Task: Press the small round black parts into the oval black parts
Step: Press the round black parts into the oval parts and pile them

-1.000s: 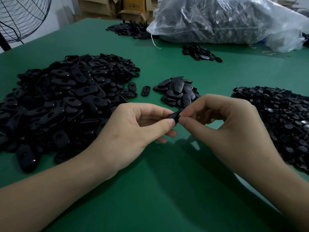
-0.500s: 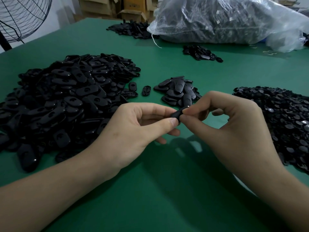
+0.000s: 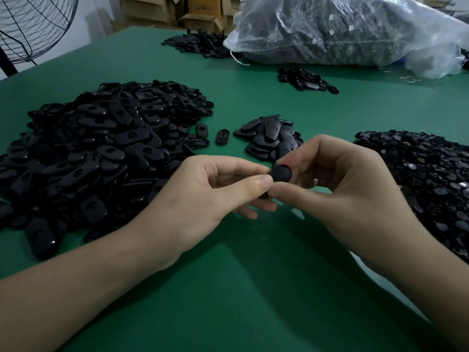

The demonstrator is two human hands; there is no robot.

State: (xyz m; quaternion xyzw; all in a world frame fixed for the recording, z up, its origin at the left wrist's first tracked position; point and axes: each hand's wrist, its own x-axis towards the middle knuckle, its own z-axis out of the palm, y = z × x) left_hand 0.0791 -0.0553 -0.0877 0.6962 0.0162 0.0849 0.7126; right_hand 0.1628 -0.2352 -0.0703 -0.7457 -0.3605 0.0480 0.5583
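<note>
Both hands meet above the green table [image 3: 228, 288] and pinch one oval black part [image 3: 281, 173] between them. My left hand [image 3: 210, 196] grips its left end with thumb and forefinger. My right hand [image 3: 340, 189] holds its right side, thumb underneath and fingers curled over the top. Whether a small round part sits in it is hidden. A large heap of oval black parts [image 3: 96, 153] lies at the left. At the right edge spreads a heap of small round black parts [image 3: 431, 184]. A small pile of oval parts [image 3: 271, 138] lies just behind my hands.
Two loose oval parts [image 3: 212, 133] lie between the big heap and the small pile. A clear plastic bag of parts [image 3: 342, 31] fills the back right, with smaller dark piles [image 3: 304, 78] near it. A fan [image 3: 33, 26] stands at the back left, cardboard boxes [image 3: 198, 8] behind.
The oval part has been turned between my fingers, so more of its rounded face shows now. Both hands stay together at the same spot above the table.
</note>
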